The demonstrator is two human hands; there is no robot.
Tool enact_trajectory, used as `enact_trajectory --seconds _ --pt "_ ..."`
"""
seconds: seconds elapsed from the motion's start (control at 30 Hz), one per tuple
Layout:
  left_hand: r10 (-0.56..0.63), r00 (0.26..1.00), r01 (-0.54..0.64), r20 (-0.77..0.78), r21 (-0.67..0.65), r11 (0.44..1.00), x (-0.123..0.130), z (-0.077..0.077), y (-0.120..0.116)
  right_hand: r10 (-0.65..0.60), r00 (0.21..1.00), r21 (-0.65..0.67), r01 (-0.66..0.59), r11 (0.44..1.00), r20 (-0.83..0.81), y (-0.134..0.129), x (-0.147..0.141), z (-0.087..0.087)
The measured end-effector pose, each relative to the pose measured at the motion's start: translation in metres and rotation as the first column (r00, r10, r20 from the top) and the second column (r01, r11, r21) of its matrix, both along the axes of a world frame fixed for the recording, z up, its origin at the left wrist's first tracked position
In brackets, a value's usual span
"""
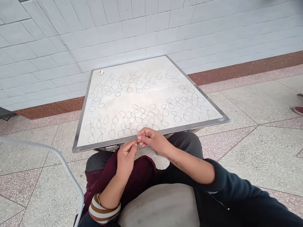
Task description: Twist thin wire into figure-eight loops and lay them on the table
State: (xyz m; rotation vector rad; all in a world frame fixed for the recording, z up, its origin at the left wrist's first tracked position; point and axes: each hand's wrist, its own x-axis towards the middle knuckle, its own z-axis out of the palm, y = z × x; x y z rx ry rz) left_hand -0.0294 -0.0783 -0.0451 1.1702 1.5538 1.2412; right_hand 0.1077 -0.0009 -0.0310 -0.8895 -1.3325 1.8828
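At the near edge of the white table (113, 102), my left hand (127, 154) and my right hand (151, 139) meet, thumb and fingers pinched. A thin wire (135, 137) shows between the fingertips of both hands; most of it is hidden by the fingers. Just beyond the hands, many thin wire figure-eights (115, 120) lie across the front of the tabletop. Farther back are rows of single wire loops with straight tails (135, 76).
A small white and red object (101, 72) sits at the table's far left corner. The table's grey metal rim (151, 134) runs in front of my knees. Behind stands a tiled wall (132, 41). A curved grey metal bar (63, 160) rises at the left. Part of a shoe (298, 110) shows at the right edge.
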Motion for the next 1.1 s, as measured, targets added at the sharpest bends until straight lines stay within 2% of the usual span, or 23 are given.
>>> enact_trajectory --seconds 0.1,0.23,0.47,0.7,0.87,1.1 --pt "0.013 0.996 -0.013 0.083 -0.009 1.000 0.002 -0.001 -0.001 -0.012 0.998 -0.005 0.012 1.000 -0.061 -0.005 -0.003 -0.005" --pt "0.023 0.988 -0.020 0.155 -0.023 1.000 0.002 -0.001 -0.002 -0.094 0.994 0.111 0.100 0.989 -0.054 -0.011 -0.005 -0.011" --pt "-0.002 0.999 0.002 0.038 -0.017 1.000 -0.002 0.000 -0.003 -0.225 0.973 0.302 0.198 0.933 0.057 -0.017 -0.009 -0.015" --pt "-0.019 0.998 0.019 -0.067 0.001 1.000 -0.002 -0.001 -0.003 -0.296 0.943 0.463 0.197 0.864 0.151 -0.017 -0.009 -0.020" --pt "-0.042 0.987 0.047 -0.155 0.025 0.999 -0.001 0.005 -0.003 -0.297 0.939 0.470 0.186 0.863 0.174 -0.017 -0.007 -0.018" --pt "-0.071 0.980 0.079 -0.184 0.038 0.996 0.001 0.004 -0.002 -0.275 0.952 0.370 0.210 0.905 0.132 -0.017 -0.004 -0.013"
